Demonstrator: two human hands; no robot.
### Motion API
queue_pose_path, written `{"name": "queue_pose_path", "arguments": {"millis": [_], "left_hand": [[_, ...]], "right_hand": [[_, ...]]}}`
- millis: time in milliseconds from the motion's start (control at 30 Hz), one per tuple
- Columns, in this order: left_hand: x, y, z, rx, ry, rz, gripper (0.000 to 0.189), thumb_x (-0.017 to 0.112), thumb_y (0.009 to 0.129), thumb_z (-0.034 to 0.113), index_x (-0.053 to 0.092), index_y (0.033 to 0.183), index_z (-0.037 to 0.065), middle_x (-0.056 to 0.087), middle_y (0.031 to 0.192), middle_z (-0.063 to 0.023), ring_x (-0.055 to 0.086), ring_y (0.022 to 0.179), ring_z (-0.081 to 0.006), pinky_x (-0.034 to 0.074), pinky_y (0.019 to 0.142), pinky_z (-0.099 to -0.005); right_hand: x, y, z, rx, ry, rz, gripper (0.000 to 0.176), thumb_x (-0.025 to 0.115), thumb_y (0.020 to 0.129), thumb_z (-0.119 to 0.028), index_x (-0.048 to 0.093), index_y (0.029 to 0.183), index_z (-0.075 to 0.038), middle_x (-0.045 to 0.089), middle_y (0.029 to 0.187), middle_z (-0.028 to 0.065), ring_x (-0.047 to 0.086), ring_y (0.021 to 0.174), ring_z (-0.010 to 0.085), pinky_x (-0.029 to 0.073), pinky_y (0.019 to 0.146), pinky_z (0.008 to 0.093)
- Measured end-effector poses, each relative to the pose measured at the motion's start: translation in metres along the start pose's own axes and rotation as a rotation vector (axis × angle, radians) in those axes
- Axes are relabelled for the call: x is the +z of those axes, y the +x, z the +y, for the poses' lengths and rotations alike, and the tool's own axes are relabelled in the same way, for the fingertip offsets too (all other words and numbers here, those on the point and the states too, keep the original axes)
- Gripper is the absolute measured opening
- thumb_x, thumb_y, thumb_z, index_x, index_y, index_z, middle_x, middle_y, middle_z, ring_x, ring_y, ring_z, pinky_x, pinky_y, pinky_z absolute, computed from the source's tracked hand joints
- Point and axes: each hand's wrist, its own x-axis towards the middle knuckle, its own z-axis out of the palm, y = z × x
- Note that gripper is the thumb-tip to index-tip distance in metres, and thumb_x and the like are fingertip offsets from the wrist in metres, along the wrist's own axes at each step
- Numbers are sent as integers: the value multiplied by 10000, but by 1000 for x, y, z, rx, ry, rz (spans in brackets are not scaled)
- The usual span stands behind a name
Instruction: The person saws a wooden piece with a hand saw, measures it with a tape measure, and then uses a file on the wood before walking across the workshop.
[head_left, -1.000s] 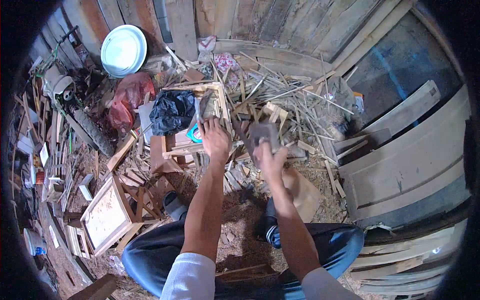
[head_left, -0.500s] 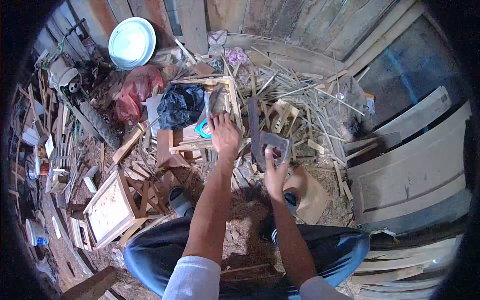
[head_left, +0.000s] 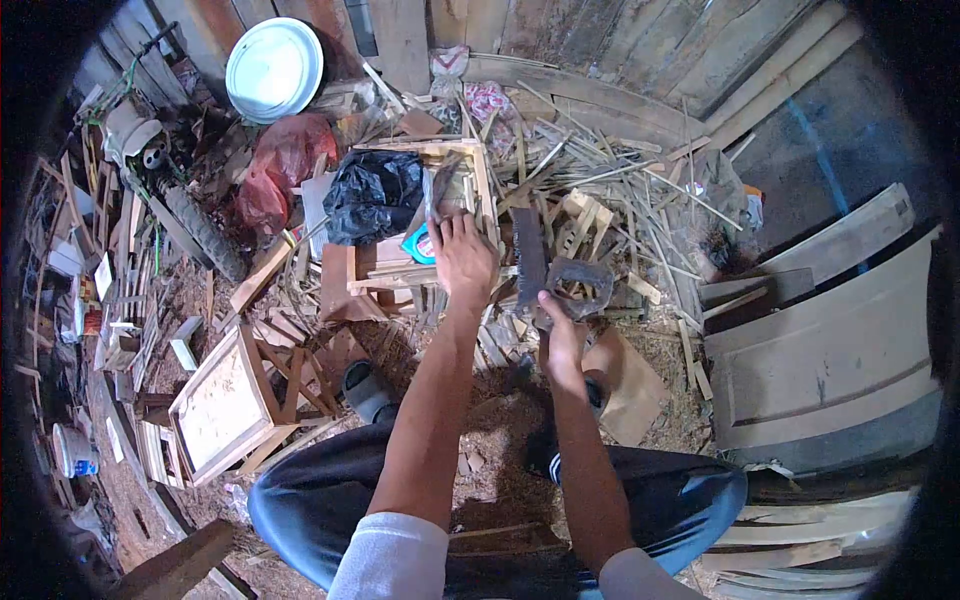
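Note:
My right hand [head_left: 565,345] is closed round a handsaw, its toothed dark blade [head_left: 530,250] pointing away from me and its open, frame-like handle [head_left: 592,272] to the right of the blade. Over the front of a wooden box [head_left: 489,205], my left hand [head_left: 465,258] reaches down with its fingers bent. A flat, blade-like grey piece [head_left: 441,182] extends from its fingertips; what the fingers grip is hidden beneath them. Just left of this hand lies a turquoise tape measure [head_left: 420,245]. A crumpled black plastic bag [head_left: 370,195] fills the box's left side, beside thin wood strips.
Thin sticks [head_left: 610,190] are heaped right of the box. A framed wooden panel [head_left: 225,405] leans at the left, with a red plastic bag [head_left: 285,170] and white round lid [head_left: 274,70] beyond. Large boards [head_left: 820,350] stand at the right. Sawdust and offcuts cover the floor.
The handsaw has turned in my right hand, so its toothed blade now shows broader and its handle sits further right. My left hand stays at the box; the whole view has shifted slightly.

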Motion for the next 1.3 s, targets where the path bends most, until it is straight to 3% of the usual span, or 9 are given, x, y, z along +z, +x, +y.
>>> {"name": "queue_pose_path", "arguments": {"millis": [300, 533, 667, 733, 900, 967, 1000, 1167, 1300], "left_hand": [[0, 0, 1, 2, -20, -4, 376, 449, 864, 189, 553, 1187, 26, 557, 1248, -118, 464, 1231, -271, 128, 1172, -463], [-10, 0, 4, -3, -12, -29, 408, 517, 828, 205, 551, 1192, 24, 565, 1229, -128, 476, 1214, -287, 131, 1173, -461], [-15, 3, -9, 70, -431, 72, 359, 500, 840, 150, 562, 1165, 10, 581, 1188, -152, 489, 1191, -331, 216, 1128, -498], [-16, 10, -3, 86, -467, 301, 333, 519, 880, 182, 565, 1173, 31, 602, 1124, -164, 523, 1124, -335, 256, 1092, -495], [-104, 21, 34, -154, -1275, -249, 404, 461, 988, 365, 581, 1137, 9, 640, 1039, -105, 596, 886, -238, 453, 829, -386], [-108, 28, 37, -294, -1666, -625, 279, 511, 981, 312, 616, 1070, 69, 628, 1015, -41, 582, 834, -146, 459, 786, -326], [-139, 23, 44, -275, -1662, -616, 279, 511, 981, 312, 616, 1070, 69, 628, 1015, -41, 582, 834, -146, 459, 786, -326], [-215, 5, 50, -210, -1708, -504, 91, 677, 888, 167, 617, 867, 101, 555, 735, 63, 466, 629, -51, 403, 587, -221], [-220, -5, 30, -79, -1637, -401, 62, 673, 881, 130, 638, 922, 100, 613, 802, 50, 496, 652, -43, 411, 595, -214]], "right_hand": [[5, -1, -27, 49, -188, -80, 372, 775, 747, -33, 629, 1087, 2, 667, 1015, 86, 637, 825, 169, 573, 683, 322], [10, -20, -54, -32, -118, -99, 488, 735, 846, -314, 584, 1143, 43, 648, 1059, 106, 639, 843, 185, 588, 639, 346], [-11, 0, -65, -40, -180, 85, 547, 719, 855, -349, 550, 1202, 37, 632, 1079, 103, 628, 889, 181, 564, 621, 328], [12, -25, -117, 48, -130, -193, 473, 697, 873, -353, 565, 1213, -52, 651, 1058, 59, 625, 834, 151, 516, 639, 324], [22, -26, -157, 96, -152, -362, 604, 598, 910, -486, 512, 1310, -42, 614, 1213, 52, 587, 1045, 189, 468, 879, 382], [26, -27, -158, 12, -114, -341, 615, 618, 895, -493, 526, 1268, -13, 624, 1152, 72, 610, 949, 173, 507, 738, 337], [40, -46, -175, -55, -89, -306, 629, 639, 879, -500, 540, 1226, 15, 633, 1091, 91, 634, 853, 158, 545, 597, 292], [46, -77, -217, -171, -229, -374, 506, 542, 942, -474, 515, 1287, -104, 526, 1298, 80, 446, 1226, 227, 310, 1071, 440], [43, -74, -259, -223, -34, -403, 345, 598, 947, -292, 551, 1181, -44, 606, 1093, 82, 620, 826, 143, 486, 778, 286]]}}
